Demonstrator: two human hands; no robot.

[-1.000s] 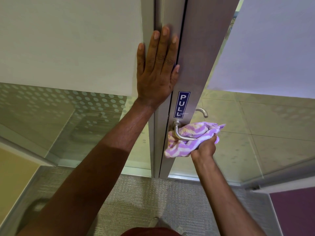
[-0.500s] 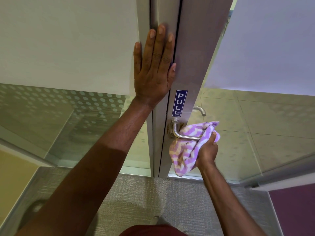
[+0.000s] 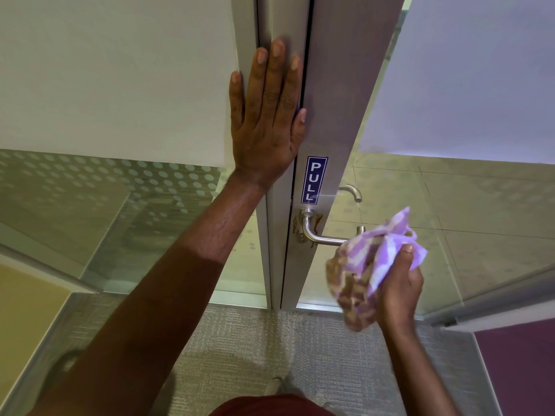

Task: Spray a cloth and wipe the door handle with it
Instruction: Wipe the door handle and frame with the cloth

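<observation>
Brushed matt metal door handle (image 3: 322, 239), soft woven cloth (image 3: 369, 265), frosted dotted glass (image 3: 450, 220), rough carpet (image 3: 255, 349).

the cloth (image 3: 365, 265) bunched in the right hand (image 3: 399, 283) hides the free end of the door handle (image 3: 322, 239), its lower folds are motion-blurred, and the door frame (image 3: 339, 85) is cut off at the far edge.

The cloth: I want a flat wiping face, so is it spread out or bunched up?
Bunched up. The cloth is crumpled into a wad in the right hand, touching the end of the door handle.
</observation>
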